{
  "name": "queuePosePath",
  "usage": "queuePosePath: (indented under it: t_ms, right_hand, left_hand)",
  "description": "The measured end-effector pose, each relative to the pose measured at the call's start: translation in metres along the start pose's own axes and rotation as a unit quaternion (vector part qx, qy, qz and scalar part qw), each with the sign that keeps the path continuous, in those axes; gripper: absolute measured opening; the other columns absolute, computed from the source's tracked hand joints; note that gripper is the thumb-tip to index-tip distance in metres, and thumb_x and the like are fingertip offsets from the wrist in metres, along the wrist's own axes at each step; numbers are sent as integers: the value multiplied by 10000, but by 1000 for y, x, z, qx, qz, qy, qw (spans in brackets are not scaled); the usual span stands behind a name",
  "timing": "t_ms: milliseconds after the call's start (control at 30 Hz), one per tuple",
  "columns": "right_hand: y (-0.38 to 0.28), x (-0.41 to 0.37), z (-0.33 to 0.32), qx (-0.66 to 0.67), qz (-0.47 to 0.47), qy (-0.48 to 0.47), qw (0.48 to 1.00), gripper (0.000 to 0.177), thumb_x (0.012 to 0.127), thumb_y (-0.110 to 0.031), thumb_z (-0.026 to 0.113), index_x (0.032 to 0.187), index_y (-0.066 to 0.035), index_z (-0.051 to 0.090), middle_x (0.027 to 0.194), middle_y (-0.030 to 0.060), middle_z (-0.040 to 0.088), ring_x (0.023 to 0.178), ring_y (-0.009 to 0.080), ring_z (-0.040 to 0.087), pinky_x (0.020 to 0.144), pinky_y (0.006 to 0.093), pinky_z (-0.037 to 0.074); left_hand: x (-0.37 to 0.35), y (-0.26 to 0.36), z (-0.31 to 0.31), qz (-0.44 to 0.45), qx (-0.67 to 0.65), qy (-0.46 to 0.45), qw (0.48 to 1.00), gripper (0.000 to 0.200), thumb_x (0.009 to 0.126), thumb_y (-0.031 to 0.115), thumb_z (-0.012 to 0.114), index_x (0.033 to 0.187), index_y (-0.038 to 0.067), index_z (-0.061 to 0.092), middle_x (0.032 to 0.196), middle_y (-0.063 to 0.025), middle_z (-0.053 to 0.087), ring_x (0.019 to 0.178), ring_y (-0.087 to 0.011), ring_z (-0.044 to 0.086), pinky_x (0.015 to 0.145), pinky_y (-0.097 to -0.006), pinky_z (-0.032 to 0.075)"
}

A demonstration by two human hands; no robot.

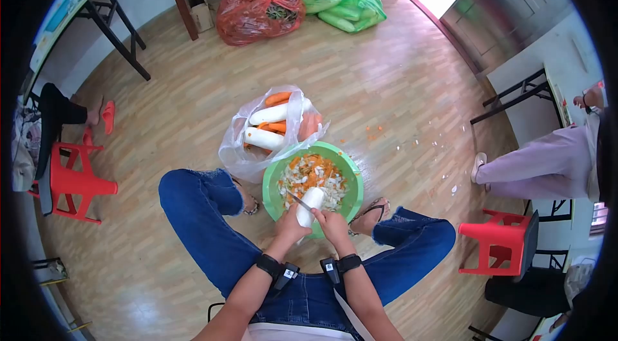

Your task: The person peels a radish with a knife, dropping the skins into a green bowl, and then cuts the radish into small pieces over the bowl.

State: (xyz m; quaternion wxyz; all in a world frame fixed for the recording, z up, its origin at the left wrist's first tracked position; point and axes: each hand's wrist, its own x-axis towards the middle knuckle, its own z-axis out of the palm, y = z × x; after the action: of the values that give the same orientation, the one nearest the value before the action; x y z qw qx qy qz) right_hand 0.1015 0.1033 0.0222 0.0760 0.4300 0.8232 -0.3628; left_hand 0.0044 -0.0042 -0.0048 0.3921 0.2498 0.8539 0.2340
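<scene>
My left hand [291,228] is wrapped round a peeled white radish [313,198], which slants up over the near part of a green basin [356,180]. In my right hand [333,225] is a knife [298,200], its blade lying across the radish and pointing up to the left. Chopped white and orange pieces [314,172] cover the basin's bottom. Just beyond the basin lies a clear plastic bag [235,148] holding whole white radishes [265,139] and carrots [277,99].
Red bags [261,12] and green bags [351,3] lie at the far wall. Scraps [380,128] dot the floor right of the basin. Red stools [80,180] [492,244] stand either side. A person in pale purple trousers [547,164] stands at right; another sits at left.
</scene>
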Motion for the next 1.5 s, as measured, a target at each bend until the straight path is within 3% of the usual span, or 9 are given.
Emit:
queuePosePath:
  t_ms: [100,633,733,1100,1167,1233,1267,1333,1500]
  right_hand:
    - [21,12,6,-17,94,42,995,563,829,-553,386,752,-66,660,705,201,600,699,352,592,621,422,455]
    - [39,14,11,-21,132,24,991,611,830,-577,347,751,-56,657,715,206,603,718,355,594,642,432,453]
    - [23,10,16,-6,66,-7,998,624,826,-590,334,756,-63,660,722,203,606,728,352,596,650,438,451]
    - [80,23,37,38,208,19,977,709,836,-598,289,806,20,636,789,271,584,840,427,553,746,472,413]
    - [91,31,47,37,176,57,982,697,834,-604,311,774,15,626,664,211,598,646,352,587,589,422,441]
    - [84,35,47,299,218,41,928,625,823,-621,352,695,-46,561,494,70,498,425,189,477,412,303,362]
    - [83,36,45,300,219,41,928,625,823,-621,352,695,-46,561,494,70,498,425,189,477,412,303,362]
    - [62,31,22,554,242,6,797,547,813,-610,409,706,-82,507,451,-26,358,379,81,356,378,228,289]
    - [53,26,1,693,211,-110,681,448,823,-565,449,697,-135,432,452,-55,305,357,69,299,358,199,245]
  left_hand:
    - [-2,0,-2,4,50,2,999,835,478,316,752,1207,105,403,1036,-129,558,940,-276,564,784,-372,467]
    - [-6,4,-1,-1,109,-55,993,805,453,314,762,1162,70,470,1033,-144,560,936,-280,560,811,-353,455]
    - [-9,7,-5,13,94,-28,995,769,449,316,766,1124,70,493,998,-140,567,928,-278,562,795,-355,459]
    - [-13,8,-10,18,106,-72,992,660,465,305,763,1035,58,539,980,-116,583,878,-266,585,757,-353,477]
    - [-7,6,-6,22,62,-72,995,672,466,312,761,1045,52,540,998,-122,587,873,-272,588,752,-350,477]
    - [-1,-1,-7,-1,-72,-100,992,708,481,298,762,1085,21,520,1037,-140,580,910,-258,580,784,-323,463]
    - [4,-8,1,-2,-71,-101,992,708,481,298,762,1085,21,520,1037,-140,580,910,-258,580,784,-323,463]
    - [12,-20,16,62,-248,-86,963,763,494,265,769,1140,-11,471,1059,-158,563,947,-246,561,828,-306,437]
    - [12,-10,22,110,-299,-104,942,806,500,236,774,1169,-31,413,1058,-170,542,972,-250,542,852,-313,420]
